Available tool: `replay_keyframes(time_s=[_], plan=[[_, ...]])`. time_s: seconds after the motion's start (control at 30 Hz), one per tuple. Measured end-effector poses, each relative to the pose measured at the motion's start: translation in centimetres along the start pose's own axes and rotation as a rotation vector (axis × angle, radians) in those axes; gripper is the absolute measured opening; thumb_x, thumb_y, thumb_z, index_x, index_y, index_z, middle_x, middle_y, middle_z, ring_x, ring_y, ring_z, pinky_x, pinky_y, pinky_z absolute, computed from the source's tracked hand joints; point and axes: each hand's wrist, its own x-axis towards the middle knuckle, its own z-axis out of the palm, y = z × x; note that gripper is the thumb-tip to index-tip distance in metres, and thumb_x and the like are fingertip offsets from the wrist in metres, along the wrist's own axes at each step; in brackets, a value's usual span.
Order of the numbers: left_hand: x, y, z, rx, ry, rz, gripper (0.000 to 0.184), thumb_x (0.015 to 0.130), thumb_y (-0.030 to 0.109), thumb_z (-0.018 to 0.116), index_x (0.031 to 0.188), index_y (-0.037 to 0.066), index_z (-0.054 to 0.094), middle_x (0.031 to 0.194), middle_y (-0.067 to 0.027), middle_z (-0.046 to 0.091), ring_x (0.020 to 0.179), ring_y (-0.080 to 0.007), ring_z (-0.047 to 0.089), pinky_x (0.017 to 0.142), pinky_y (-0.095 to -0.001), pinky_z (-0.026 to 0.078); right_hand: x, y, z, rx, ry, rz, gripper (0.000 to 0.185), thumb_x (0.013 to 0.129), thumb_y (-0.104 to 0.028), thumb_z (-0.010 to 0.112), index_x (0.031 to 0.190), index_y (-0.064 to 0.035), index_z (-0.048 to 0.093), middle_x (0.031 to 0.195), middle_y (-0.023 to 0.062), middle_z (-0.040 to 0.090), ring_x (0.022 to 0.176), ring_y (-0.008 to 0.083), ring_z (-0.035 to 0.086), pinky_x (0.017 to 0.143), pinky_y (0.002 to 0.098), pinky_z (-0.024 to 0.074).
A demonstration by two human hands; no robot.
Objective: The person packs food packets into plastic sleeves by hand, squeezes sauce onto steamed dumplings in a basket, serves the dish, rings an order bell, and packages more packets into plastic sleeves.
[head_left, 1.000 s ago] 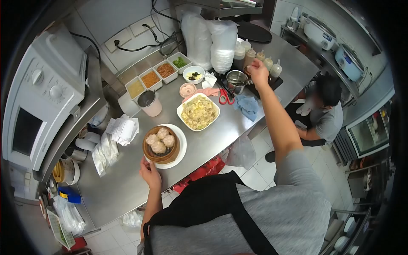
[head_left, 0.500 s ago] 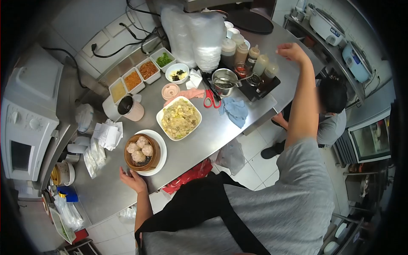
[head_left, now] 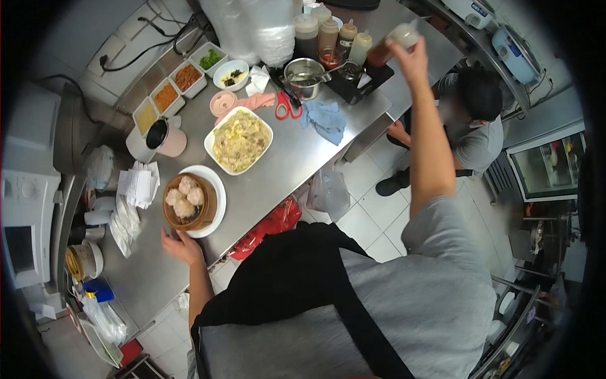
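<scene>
My right hand point(head_left: 411, 58) grips a squeeze bottle point(head_left: 380, 55) with brown sauce in it, tilted above the dark condiment tray point(head_left: 371, 85); its pale top is blurred. More squeeze bottles point(head_left: 328, 35) stand just to the left. My left hand point(head_left: 183, 247) is open, fingers apart, at the near side of a round bamboo steamer point(head_left: 207, 218); whether it touches the steamer I cannot tell. Inside the steamer sit several dumplings point(head_left: 184, 207), and a white plate point(head_left: 218, 189) lies under it. Beyond is a white square bowl point(head_left: 270, 146) of fried rice point(head_left: 242, 142).
Red-handled scissors point(head_left: 288, 108), a blue cloth point(head_left: 325, 121) and a metal pot point(head_left: 304, 79) stand along the counter. Tubs of toppings point(head_left: 165, 96) line the wall beside a pink cup point(head_left: 169, 139). A co-worker point(head_left: 476, 120) crouches or sits past the counter's right edge.
My right hand has come down to the condiment tray and taken hold of a squeeze bottle. The view has shifted, so the counter appears further left. My left hand stays beside the steamer.
</scene>
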Motion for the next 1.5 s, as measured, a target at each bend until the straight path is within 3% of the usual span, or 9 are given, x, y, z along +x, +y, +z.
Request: replay_keyframes(time_s=[0.1,0.2,0.4,0.5,0.67,0.73,0.83,1.3,1.5], plan=[[0.2,-1.0,0.1,-0.006,0.000,0.036,0.047,0.087,0.010,0.056,0.130,-0.004,0.042,0.126,-0.0236,0.045,0.117,-0.0385,0.042,0.100,-0.0445,0.035,2.0,-6.8,-1.4,0.353,-0.014,-0.120,0.048,0.078,-0.028,0.076,0.111,-0.0034,0.052,0.103,0.0086,0.064,0.092,0.0149,0.061,0.080,0.0312,0.0486],[0.3,-1.4,0.6,-0.019,-0.025,0.044,0.052,0.083,0.010,0.063,0.129,-0.004,0.044,0.121,-0.0231,0.050,0.115,-0.0384,0.043,0.102,-0.0464,0.033,0.1,-13.5,-1.0,0.521,-0.286,-0.020,0.031,0.091,-0.019,0.062,0.115,-0.0055,0.047,0.099,0.0074,0.063,0.083,0.0163,0.064,0.072,0.0312,0.0520],[1.7,-4.1,-2.1,-0.036,-0.150,0.112,0.046,0.088,0.011,0.057,0.131,-0.001,0.043,0.115,-0.0190,0.053,0.101,-0.0285,0.055,0.087,-0.0374,0.047,-12.2,-21.7,8.9,0.147,-0.837,-0.223,0.065,0.071,-0.024,0.083,0.123,0.0002,0.053,0.112,0.0129,0.065,0.097,0.0153,0.062,0.084,0.0317,0.0494],[1.7,-4.1,-2.6,-0.178,-0.120,0.034,0.044,0.089,0.012,0.056,0.130,0.001,0.044,0.115,-0.0180,0.050,0.097,-0.0266,0.054,0.082,-0.0344,0.049,-17.2,-24.7,14.2,-0.086,-0.993,-0.370,0.062,0.067,-0.036,0.082,0.121,-0.0146,0.058,0.098,0.0152,0.067,0.085,0.0305,0.065,0.075,0.0366,0.0502],[1.5,-4.1,-2.6,-0.240,-0.084,0.084,0.045,0.089,0.012,0.057,0.131,0.003,0.044,0.119,-0.0151,0.046,0.098,-0.0242,0.051,0.077,-0.0324,0.049,-21.5,-28.4,21.5,-0.297,-1.050,-0.678,0.056,0.069,-0.036,0.078,0.118,-0.0174,0.058,0.096,0.0122,0.067,0.089,0.0298,0.065,0.074,0.0425,0.0512],[1.6,-3.4,-3.1,-0.295,-0.097,0.029,0.044,0.088,0.011,0.057,0.129,0.002,0.045,0.121,-0.0179,0.046,0.103,-0.0295,0.052,0.086,-0.0368,0.047,-22.4,-30.1,23.6,-0.413,-1.052,-0.760,0.054,0.069,-0.035,0.078,0.116,-0.0177,0.058,0.096,0.0108,0.066,0.090,0.0290,0.065,0.074,0.0425,0.0518],[1.3,-3.2,-3.3,-0.306,-0.128,-0.011,0.046,0.086,0.014,0.060,0.129,0.003,0.045,0.122,-0.0192,0.046,0.107,-0.0328,0.050,0.091,-0.0388,0.045,-23.0,-32.2,25.2,-0.584,-1.182,-0.785,0.052,0.068,-0.034,0.078,0.113,-0.0170,0.060,0.099,0.0097,0.066,0.090,0.0288,0.066,0.075,0.0415,0.0521],[1.5,-3.3,-2.9,-0.299,-0.151,0.061,0.049,0.086,0.017,0.061,0.129,0.003,0.045,0.123,-0.0200,0.046,0.108,-0.0340,0.048,0.093,-0.0408,0.042,-21.4,-32.7,19.6,-0.671,-1.170,-0.932,0.044,0.067,-0.029,0.074,0.108,-0.0192,0.061,0.090,0.0082,0.065,0.082,0.0272,0.066,0.070,0.0428,0.0505],[1.7,-3.7,-1.8,0.001,-0.113,0.109,0.029,0.084,0.021,0.064,0.108,0.005,0.063,0.122,-0.0164,0.050,0.111,-0.0356,0.047,0.090,-0.0412,0.045,-21.0,-31.8,21.8,-0.721,-1.076,-0.839,0.049,0.066,-0.033,0.077,0.111,-0.0179,0.062,0.091,0.0094,0.067,0.084,0.0267,0.066,0.072,0.0410,0.0512]])
